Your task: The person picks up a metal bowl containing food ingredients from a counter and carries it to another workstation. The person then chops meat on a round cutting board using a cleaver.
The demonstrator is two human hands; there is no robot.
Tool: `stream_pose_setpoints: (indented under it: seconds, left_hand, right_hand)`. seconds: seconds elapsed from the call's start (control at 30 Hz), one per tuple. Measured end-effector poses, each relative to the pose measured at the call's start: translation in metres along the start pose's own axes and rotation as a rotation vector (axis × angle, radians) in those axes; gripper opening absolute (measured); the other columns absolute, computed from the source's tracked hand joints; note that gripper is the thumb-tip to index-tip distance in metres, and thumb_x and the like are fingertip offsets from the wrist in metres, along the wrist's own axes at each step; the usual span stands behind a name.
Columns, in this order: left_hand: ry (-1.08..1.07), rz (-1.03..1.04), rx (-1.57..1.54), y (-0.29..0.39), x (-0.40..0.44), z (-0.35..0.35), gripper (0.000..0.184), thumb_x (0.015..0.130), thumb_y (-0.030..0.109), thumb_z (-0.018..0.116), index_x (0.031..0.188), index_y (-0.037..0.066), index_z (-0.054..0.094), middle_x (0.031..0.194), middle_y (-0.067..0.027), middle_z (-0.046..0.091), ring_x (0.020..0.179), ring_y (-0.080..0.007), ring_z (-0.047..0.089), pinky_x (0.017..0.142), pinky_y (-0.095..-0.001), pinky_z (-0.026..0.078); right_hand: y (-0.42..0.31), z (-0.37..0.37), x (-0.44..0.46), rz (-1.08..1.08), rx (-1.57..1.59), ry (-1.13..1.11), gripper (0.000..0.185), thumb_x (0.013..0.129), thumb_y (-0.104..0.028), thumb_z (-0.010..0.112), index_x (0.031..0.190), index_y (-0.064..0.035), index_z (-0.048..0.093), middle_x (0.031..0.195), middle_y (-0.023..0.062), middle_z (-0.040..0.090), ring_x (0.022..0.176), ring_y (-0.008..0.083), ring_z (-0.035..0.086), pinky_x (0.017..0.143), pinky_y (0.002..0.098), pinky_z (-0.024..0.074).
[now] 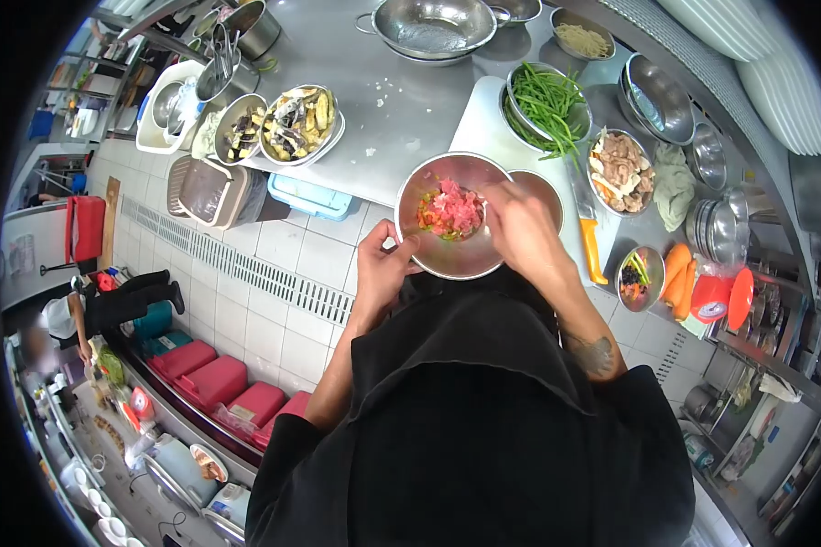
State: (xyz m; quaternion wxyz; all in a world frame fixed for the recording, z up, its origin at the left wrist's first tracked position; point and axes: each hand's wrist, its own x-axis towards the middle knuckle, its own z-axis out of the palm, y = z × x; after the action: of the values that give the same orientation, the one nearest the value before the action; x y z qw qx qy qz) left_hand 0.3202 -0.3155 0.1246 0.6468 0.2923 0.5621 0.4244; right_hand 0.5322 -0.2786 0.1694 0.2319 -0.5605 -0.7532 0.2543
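Observation:
A steel mixing bowl (pixel 465 262) sits at the near edge of the counter, holding pink raw meat (pixel 453 208) over chopped red and green bits. My left hand (pixel 388 262) grips its left rim, thumb on the edge. Inside the right part of the bowl is my right hand (pixel 523 228), fingers curled in beside the meat; whatever they hold is hidden. Another steel bowl (pixel 545 194) stands partly behind my right hand. Just right of it lies a knife with an orange handle (pixel 595 251).
Around the white cutting board (pixel 476 114) stand bowls of green beans (pixel 549 100), sliced pale meat (pixel 620 173) and chopped vegetables (pixel 637 278). Carrots (pixel 679 278) lie at right. Eggplant pieces (pixel 298 123) fill a bowl at left. A person (pixel 109 305) works at another counter.

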Motion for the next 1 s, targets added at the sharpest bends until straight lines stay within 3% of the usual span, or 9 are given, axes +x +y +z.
stream_pose_setpoints:
  seconds: [0.13, 0.4, 0.47, 0.6, 0.73, 0.8, 0.87, 0.93, 1.0]
  left_hand:
    - [-0.004, 0.011, -0.008, 0.006, -0.002, 0.002, 0.017, 0.086, 0.0, 0.06, 0.077, 0.006, 0.048, 0.083, -0.0083, 0.064, 0.07, -0.0128, 0.064, 0.053, -0.0242, 0.057]
    - [-0.037, -0.011, 0.029, 0.0, 0.003, 0.005, 0.016, 0.086, -0.001, 0.06, 0.077, 0.006, 0.049, 0.083, -0.007, 0.063, 0.073, -0.0137, 0.065, 0.056, -0.025, 0.058]
    - [-0.06, -0.022, 0.001, -0.004, 0.006, 0.004, 0.016, 0.084, -0.002, 0.061, 0.077, 0.006, 0.049, 0.084, -0.0071, 0.063, 0.073, -0.0144, 0.065, 0.056, -0.0253, 0.058]
    - [0.001, -0.011, 0.047, -0.005, 0.009, -0.004, 0.018, 0.083, -0.002, 0.061, 0.074, 0.004, 0.047, 0.079, -0.008, 0.063, 0.07, -0.0137, 0.065, 0.054, -0.0245, 0.057]
    - [0.119, 0.033, 0.02, -0.002, 0.016, -0.024, 0.016, 0.084, 0.0, 0.06, 0.075, 0.005, 0.048, 0.083, -0.0087, 0.062, 0.072, -0.0154, 0.065, 0.059, -0.0279, 0.06]
    - [0.158, 0.048, 0.038, 0.002, 0.021, -0.038, 0.016, 0.085, 0.0, 0.059, 0.075, 0.006, 0.047, 0.082, -0.0078, 0.061, 0.071, -0.0148, 0.064, 0.062, -0.031, 0.061]
    - [0.176, 0.068, 0.019, 0.007, 0.024, -0.046, 0.018, 0.086, 0.002, 0.059, 0.075, 0.007, 0.045, 0.082, -0.0067, 0.06, 0.072, -0.0144, 0.063, 0.063, -0.0317, 0.061]
    - [0.192, 0.073, 0.045, 0.009, 0.025, -0.053, 0.019, 0.086, 0.002, 0.059, 0.075, 0.008, 0.045, 0.082, -0.006, 0.059, 0.073, -0.0145, 0.063, 0.062, -0.032, 0.06]
    - [0.235, 0.073, 0.07, 0.008, 0.025, -0.056, 0.019, 0.086, 0.002, 0.06, 0.076, 0.009, 0.044, 0.083, -0.0054, 0.059, 0.074, -0.0145, 0.063, 0.062, -0.0323, 0.06]
  right_hand:
    - [0.002, 0.0, 0.003, -0.047, -0.01, 0.0, 0.011, 0.08, -0.003, 0.059, 0.09, 0.0018, 0.06, 0.088, 0.0239, 0.059, 0.078, 0.0407, 0.061, 0.068, 0.048, 0.0495]
    - [0.008, 0.012, 0.002, -0.031, -0.029, 0.048, 0.012, 0.079, -0.003, 0.065, 0.091, -0.0011, 0.066, 0.082, 0.016, 0.063, 0.072, 0.0334, 0.062, 0.065, 0.0391, 0.0499]
    - [0.0, -0.013, 0.004, -0.009, 0.197, 0.152, 0.007, 0.079, -0.003, 0.064, 0.083, 0.0022, 0.061, 0.081, 0.0192, 0.062, 0.066, 0.033, 0.063, 0.06, 0.0399, 0.0497]
    - [-0.027, -0.078, -0.009, 0.024, 0.264, 0.403, 0.01, 0.085, -0.003, 0.067, 0.093, 0.0008, 0.067, 0.083, 0.0053, 0.067, 0.071, 0.0085, 0.062, 0.063, 0.0233, 0.0511]
    - [-0.019, -0.086, -0.021, -0.098, 0.196, 0.805, 0.015, 0.078, 0.005, 0.068, 0.093, 0.0009, 0.066, 0.085, 0.0095, 0.065, 0.068, 0.0131, 0.06, 0.062, 0.0252, 0.0496]
    - [0.011, -0.05, -0.026, -0.16, 0.09, 0.772, 0.015, 0.08, 0.002, 0.067, 0.095, 0.0024, 0.065, 0.089, 0.0139, 0.066, 0.071, 0.0216, 0.064, 0.066, 0.0312, 0.0521]
    - [0.066, 0.009, -0.031, -0.05, -0.018, 0.408, 0.014, 0.081, -0.002, 0.065, 0.094, 0.0036, 0.064, 0.093, 0.0194, 0.066, 0.077, 0.033, 0.064, 0.071, 0.0386, 0.0529]
    - [0.103, 0.039, -0.054, 0.119, -0.072, 0.242, 0.014, 0.082, -0.004, 0.063, 0.094, 0.0029, 0.064, 0.094, 0.0224, 0.064, 0.08, 0.0399, 0.062, 0.073, 0.0431, 0.0524]
    - [0.092, 0.027, -0.055, 0.244, -0.048, 0.308, 0.012, 0.081, -0.002, 0.062, 0.092, 0.0018, 0.064, 0.091, 0.0209, 0.065, 0.076, 0.0365, 0.064, 0.069, 0.0407, 0.0532]
